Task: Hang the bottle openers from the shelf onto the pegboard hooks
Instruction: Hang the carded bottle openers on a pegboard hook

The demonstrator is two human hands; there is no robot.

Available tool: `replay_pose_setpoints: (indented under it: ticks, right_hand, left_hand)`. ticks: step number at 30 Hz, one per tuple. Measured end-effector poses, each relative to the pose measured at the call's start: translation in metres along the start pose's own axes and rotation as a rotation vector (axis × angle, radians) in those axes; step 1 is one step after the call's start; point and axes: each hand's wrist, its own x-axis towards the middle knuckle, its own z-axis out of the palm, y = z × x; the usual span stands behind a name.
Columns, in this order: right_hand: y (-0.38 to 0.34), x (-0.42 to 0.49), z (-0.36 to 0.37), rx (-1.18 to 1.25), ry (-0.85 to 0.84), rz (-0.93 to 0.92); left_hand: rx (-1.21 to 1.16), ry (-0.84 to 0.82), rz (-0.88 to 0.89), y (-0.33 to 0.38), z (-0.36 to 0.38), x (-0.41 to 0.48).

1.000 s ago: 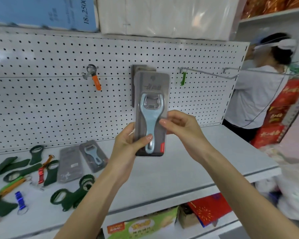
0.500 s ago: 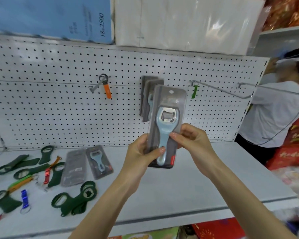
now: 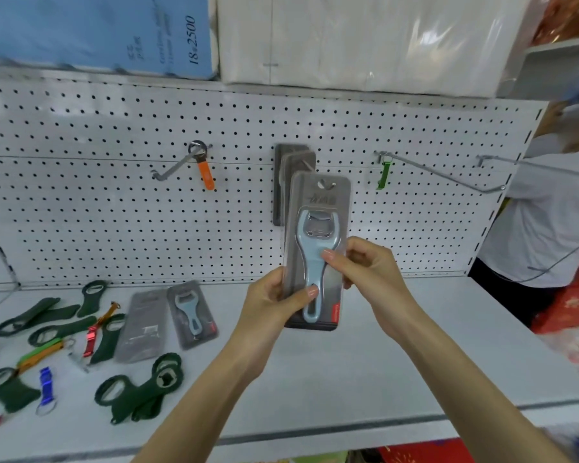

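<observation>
Both hands hold a grey blister pack with a light-blue bottle opener (image 3: 318, 225) upright in front of the pegboard (image 3: 114, 212). My left hand (image 3: 274, 305) grips its lower left edge, thumb across the front. My right hand (image 3: 365, 269) pinches its right side, thumb on the opener's neck. The pack's hang hole sits at the tip of the middle hook, where two similar packs (image 3: 290, 168) hang behind. An orange opener (image 3: 205, 173) hangs on the left hook, a green one (image 3: 383, 175) on the right hook.
On the shelf (image 3: 398, 362) at left lie two more packs (image 3: 191, 312), several dark green openers (image 3: 141, 392) and small coloured keyring openers (image 3: 46, 382). A long bare hook (image 3: 448, 177) juts out at right. A person in a white shirt (image 3: 542, 222) stands at far right.
The pack has risen and moved closer to the pegboard, its hang hole now meeting the middle hook's tip. Both hands keep the same hold.
</observation>
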Motion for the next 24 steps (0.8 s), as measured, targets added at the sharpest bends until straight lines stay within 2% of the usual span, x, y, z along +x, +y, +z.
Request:
replay_pose_setpoints:
  ticks: [11,24]
  right_hand:
    - [0.014,0.068,0.01,-0.019,0.04,0.205]
    - [0.015,0.09,0.011,-0.102,0.046,0.267]
  left_hand:
    - [0.211,0.108,-0.115,-0.007,-0.022,0.06]
    - [0.366,0.136,-0.137,-0.011,-0.021,0.085]
